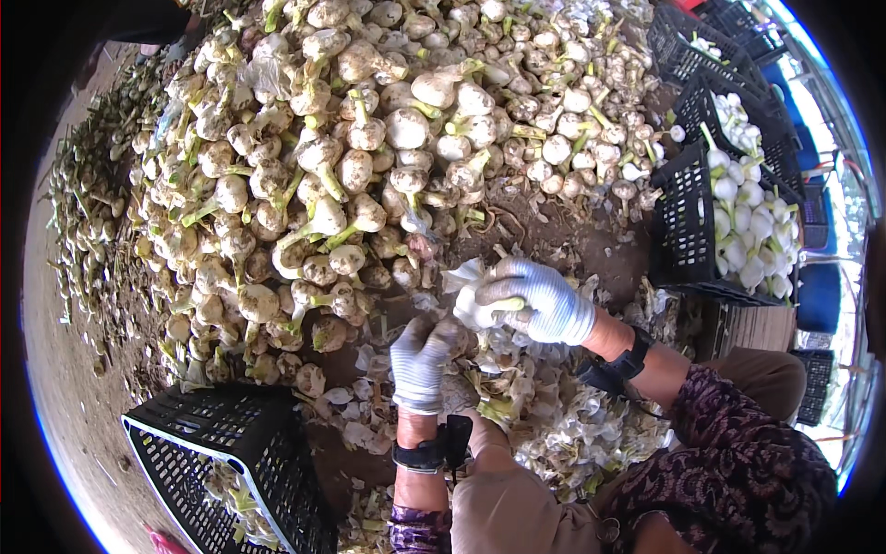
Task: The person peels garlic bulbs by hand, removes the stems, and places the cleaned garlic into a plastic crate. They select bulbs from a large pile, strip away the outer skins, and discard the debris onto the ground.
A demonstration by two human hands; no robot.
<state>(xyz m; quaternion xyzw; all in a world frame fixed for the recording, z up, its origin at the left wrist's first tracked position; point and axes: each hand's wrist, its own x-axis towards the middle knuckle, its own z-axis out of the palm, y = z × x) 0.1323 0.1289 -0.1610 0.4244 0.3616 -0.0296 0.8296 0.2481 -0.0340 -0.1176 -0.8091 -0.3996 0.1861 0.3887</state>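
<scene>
My right hand (546, 303), in a white-grey knit glove, is closed around a white garlic bulb (472, 307) with a short pale green stem, held above the peelings. A loose flap of papery skin (463, 274) stands off the bulb's upper side. Just left of the bulb and a little nearer to me, my left hand (421, 360), gloved alike, has its fingers curled together. Whatever lies between those fingers is hidden. Ahead of both hands spreads a large heap of soil-stained garlic bulbs (360, 171) with cut stems.
Papery garlic peelings (591, 415) cover the ground under my hands and by my legs. At the right, a black crate (685, 217) holds clean white bulbs; more filled crates stand behind it. A black crate (277, 443) with peelings inside sits tilted at the near left.
</scene>
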